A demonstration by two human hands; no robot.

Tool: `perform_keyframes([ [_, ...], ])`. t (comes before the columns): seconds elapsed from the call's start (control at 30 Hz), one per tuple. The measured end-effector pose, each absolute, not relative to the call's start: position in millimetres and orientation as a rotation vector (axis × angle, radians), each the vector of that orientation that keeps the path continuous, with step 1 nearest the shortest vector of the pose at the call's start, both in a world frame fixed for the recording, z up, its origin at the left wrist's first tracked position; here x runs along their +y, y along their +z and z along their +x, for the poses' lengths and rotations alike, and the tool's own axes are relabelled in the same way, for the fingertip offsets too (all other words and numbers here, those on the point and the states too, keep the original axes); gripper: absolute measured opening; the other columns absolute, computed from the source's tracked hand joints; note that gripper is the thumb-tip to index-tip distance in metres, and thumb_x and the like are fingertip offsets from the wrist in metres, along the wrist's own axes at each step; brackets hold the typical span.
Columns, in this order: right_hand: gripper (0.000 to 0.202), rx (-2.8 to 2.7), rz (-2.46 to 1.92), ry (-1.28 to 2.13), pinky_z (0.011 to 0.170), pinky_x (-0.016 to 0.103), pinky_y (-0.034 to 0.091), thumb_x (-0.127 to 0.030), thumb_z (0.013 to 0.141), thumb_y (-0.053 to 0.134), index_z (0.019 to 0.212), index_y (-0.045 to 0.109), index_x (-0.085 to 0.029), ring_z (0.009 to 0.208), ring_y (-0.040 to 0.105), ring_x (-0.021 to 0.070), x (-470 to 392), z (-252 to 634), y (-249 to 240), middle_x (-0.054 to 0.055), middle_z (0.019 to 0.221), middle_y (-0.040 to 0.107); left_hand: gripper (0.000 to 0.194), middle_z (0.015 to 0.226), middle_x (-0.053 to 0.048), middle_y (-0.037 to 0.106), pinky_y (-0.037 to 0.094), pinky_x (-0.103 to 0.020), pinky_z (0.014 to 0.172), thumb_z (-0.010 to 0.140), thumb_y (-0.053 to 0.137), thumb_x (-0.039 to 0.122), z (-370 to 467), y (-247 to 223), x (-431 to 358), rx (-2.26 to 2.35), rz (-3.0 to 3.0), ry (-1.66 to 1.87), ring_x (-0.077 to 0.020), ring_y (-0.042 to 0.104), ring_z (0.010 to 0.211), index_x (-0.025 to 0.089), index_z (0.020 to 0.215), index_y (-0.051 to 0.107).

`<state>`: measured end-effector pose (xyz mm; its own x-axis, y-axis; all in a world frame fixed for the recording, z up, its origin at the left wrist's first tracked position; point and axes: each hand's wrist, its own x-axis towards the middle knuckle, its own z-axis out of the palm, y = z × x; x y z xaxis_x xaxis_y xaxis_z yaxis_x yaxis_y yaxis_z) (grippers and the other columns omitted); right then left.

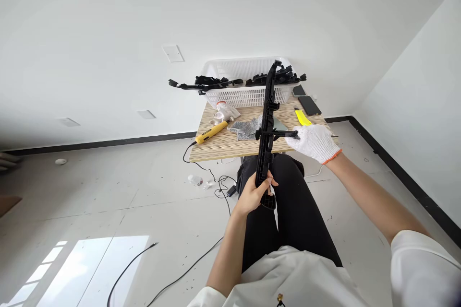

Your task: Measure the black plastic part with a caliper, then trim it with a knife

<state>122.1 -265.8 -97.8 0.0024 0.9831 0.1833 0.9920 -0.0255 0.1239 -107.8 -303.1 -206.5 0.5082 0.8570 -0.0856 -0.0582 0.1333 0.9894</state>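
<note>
My left hand [256, 192], bare, is closed around the lower end of a long black plastic part [267, 115]. The part stands nearly upright in view, above my lap and the table's front edge. In a white knit glove with an orange cuff, my right hand [314, 143] grips the end of a thin black piece [286, 133]. That piece reaches sideways to the middle of the long part; whether it belongs to the part or is a separate tool, I cannot tell. Behind the part lies crumpled silvery wrap [247, 127] on the wood-patterned table [212, 153].
A white plastic basket [245, 100] with several black parts [216, 82] stands at the table's back. A yellow corded tool [212, 133], a white glove [226, 111], a yellow-handled tool [302, 117] and a black phone [309, 105] lie on the table. Cables [187, 273] cross the floor.
</note>
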Motion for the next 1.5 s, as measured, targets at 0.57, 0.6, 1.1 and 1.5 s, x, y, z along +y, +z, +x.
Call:
perform_keyframes([
  [0.57,0.049,-2.346,-2.221,-0.133,0.055,0.033,0.021,-0.043,0.094,0.035,0.081,0.074,-0.016,0.066,0.062,0.0247,-215,134,-117,0.011,0.069,0.067,0.026,0.085,-0.002,0.067,0.053,-0.028,0.064,0.093,0.066,0.042,-101,-228,-273,0.82,1.071,0.753,-0.0106,0.056,0.059,0.018,0.099,0.06],
  [0.6,0.049,-2.351,-2.211,-0.133,0.055,0.033,0.021,-0.043,0.094,0.035,0.08,0.074,-0.015,0.066,0.062,0.0246,-213,134,-119,0.012,0.068,0.067,0.025,0.084,-0.001,0.067,0.053,-0.028,0.064,0.093,0.066,0.042,-101,-229,-272,0.819,1.068,0.757,-0.0105,0.056,0.059,0.018,0.098,0.061],
  [1.1,0.057,-2.424,-2.227,0.045,0.055,0.032,0.024,-0.053,0.101,0.036,0.085,0.075,-0.015,0.061,0.059,0.0211,-205,131,-115,0.009,0.064,0.064,0.028,0.084,-0.002,0.064,0.035,-0.018,0.035,0.094,0.065,0.045,-103,-241,-266,0.848,1.015,0.705,-0.0104,0.056,0.057,0.019,0.103,0.06],
  [1.5,0.059,-2.592,-2.167,-0.137,0.06,0.034,0.028,-0.031,0.104,0.017,0.112,0.073,-0.014,0.066,0.059,0.0227,-213,145,-117,0.012,0.076,0.068,0.036,0.087,-0.003,0.062,0.029,-0.015,0.025,0.092,0.065,0.051,-101,-236,-269,0.872,1.043,0.646,-0.0136,0.058,0.063,0.019,0.108,0.059],
])
